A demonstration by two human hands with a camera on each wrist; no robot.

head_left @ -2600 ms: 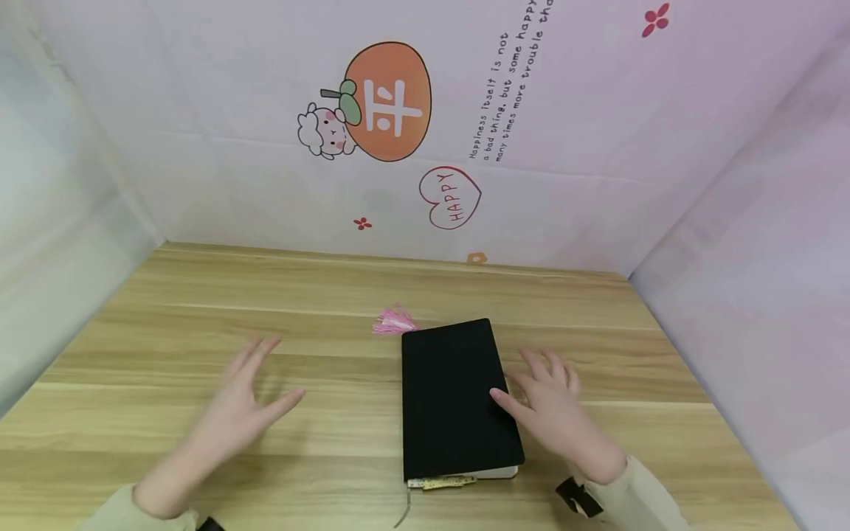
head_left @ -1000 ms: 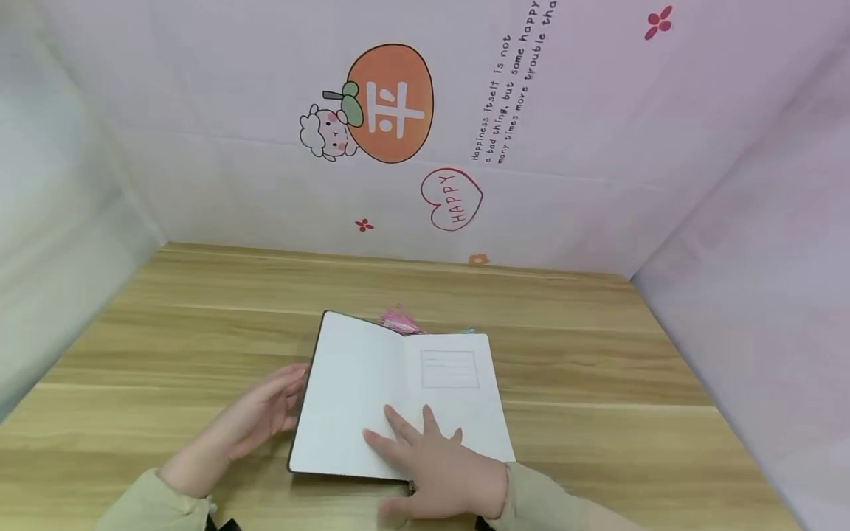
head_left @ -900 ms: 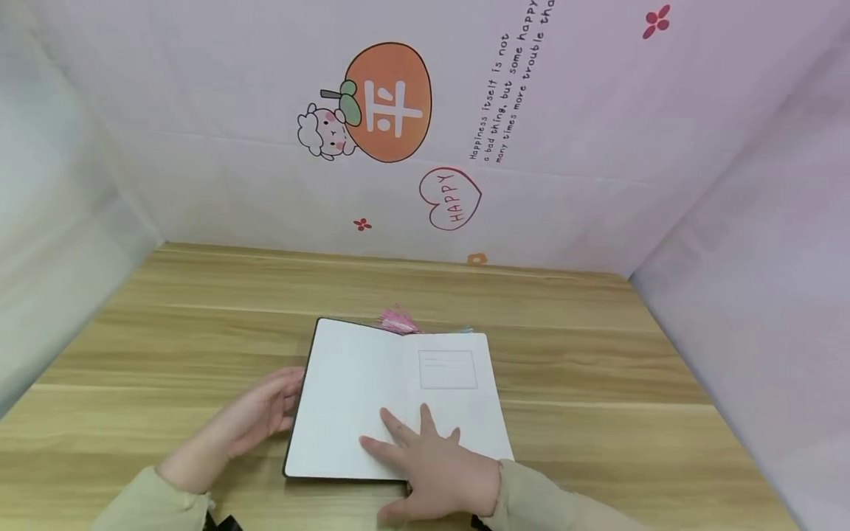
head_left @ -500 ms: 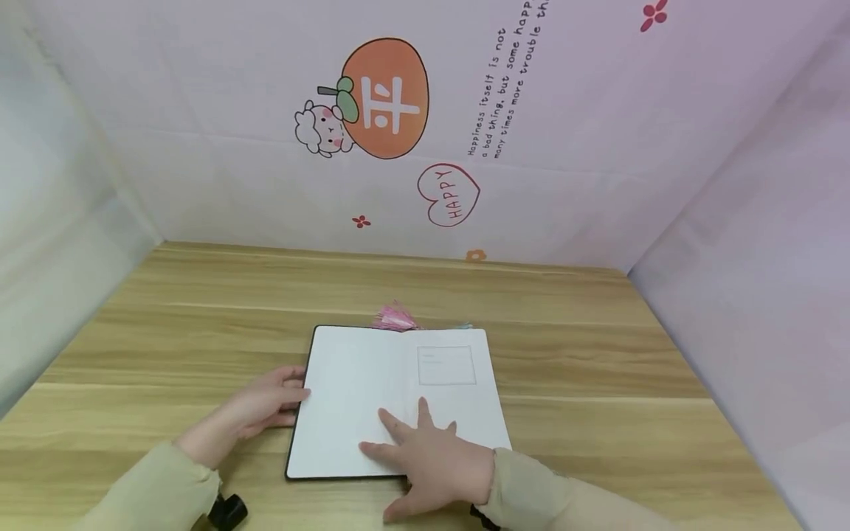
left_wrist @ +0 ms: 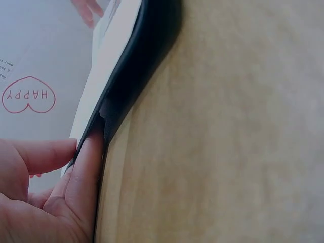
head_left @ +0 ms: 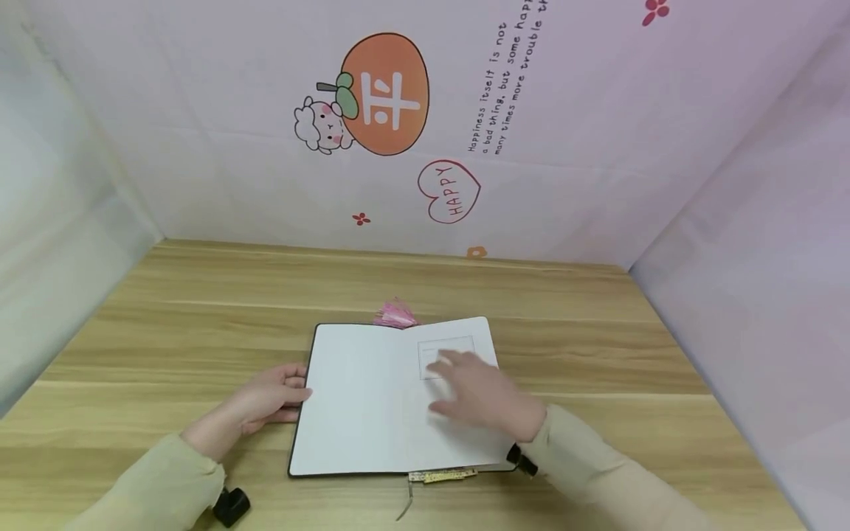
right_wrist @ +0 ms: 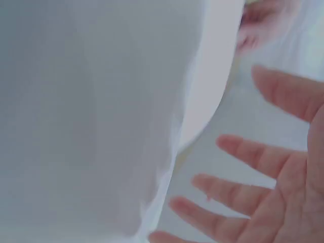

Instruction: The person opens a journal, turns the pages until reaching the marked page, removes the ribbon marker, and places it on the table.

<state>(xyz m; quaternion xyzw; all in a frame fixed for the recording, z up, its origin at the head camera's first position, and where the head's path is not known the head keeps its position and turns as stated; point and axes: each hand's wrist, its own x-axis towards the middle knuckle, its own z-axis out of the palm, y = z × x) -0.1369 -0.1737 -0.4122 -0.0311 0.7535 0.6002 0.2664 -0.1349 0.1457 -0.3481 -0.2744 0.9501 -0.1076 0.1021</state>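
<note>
Since the earlier frames the right hand [head_left: 481, 394] has shifted from the notebook's [head_left: 352, 398] six o'clock edge, and on my feed it now hangs above the right page [head_left: 425, 442], fingers spread and free. At nine o'clock the left hand [head_left: 262, 398] pinches the black cover [left_wrist: 144, 50]; the notebook lies open on the wood-grain tabletop [head_left: 598, 346], pink tassel [head_left: 396, 313] at twelve. I log pale walls [head_left: 199, 169] at nine, twelve and three, a red HAPPY heart [head_left: 449, 192] towards one.
</note>
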